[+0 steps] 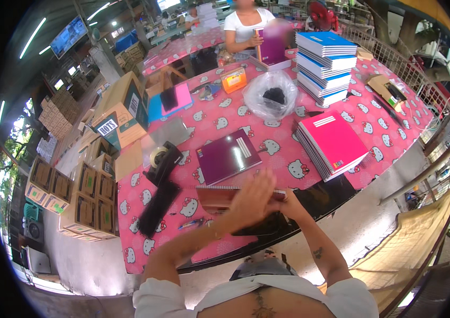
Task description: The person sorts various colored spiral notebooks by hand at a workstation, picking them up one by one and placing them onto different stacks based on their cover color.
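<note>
A spiral notebook (215, 200) with a glossy dark reddish cover is tilted up at the table's near edge, its coil side along the top. Across its middle lies my left hand (254, 197), flat with the fingers stretched out. My right hand (289, 204) grips the notebook's right end; some of its fingers are hidden behind. Just beyond, a purple notebook (228, 157) rests flat on the pink patterned tablecloth (182, 206). To the right sits a stack of pink spiral notebooks (336, 142).
A black tape dispenser (162, 164) and a dark bristly strip (159, 209) lie at left, near a cardboard box (121, 108). Farther back are a plastic bag (271, 95), an orange box (234, 80) and a tall blue notebook stack (324, 66). A person (246, 29) holds a purple notebook opposite.
</note>
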`<state>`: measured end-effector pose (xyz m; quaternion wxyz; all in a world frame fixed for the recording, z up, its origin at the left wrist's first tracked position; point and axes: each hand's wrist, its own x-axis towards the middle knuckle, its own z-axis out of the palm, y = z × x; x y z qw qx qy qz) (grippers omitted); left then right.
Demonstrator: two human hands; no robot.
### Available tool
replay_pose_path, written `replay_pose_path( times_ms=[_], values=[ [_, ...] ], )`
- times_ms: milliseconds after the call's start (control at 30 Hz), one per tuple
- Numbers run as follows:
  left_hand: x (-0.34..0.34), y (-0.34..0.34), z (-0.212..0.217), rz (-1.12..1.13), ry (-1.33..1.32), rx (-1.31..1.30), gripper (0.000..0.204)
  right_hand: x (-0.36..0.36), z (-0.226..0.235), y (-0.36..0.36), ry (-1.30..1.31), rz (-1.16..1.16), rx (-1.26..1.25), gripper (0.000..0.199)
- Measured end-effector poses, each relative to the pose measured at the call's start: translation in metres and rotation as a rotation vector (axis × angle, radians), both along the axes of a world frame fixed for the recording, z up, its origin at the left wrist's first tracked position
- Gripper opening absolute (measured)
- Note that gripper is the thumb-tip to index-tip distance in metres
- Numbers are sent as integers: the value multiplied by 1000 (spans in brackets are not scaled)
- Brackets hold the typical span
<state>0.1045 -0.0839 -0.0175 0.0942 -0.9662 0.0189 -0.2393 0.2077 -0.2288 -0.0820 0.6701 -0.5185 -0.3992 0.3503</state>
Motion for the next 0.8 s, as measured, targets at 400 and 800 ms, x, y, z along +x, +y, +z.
replay_pose_path(
  times_ms=[400,800],
  values=[
    [-107,-25,-22,-40,-301,-477,71,-30,-29,-27,-490,-282,-105,39],
    [-263,85,-129,425,57,-355,51,-164,-33,22,-1230,-573,-176,44]
  ],
)
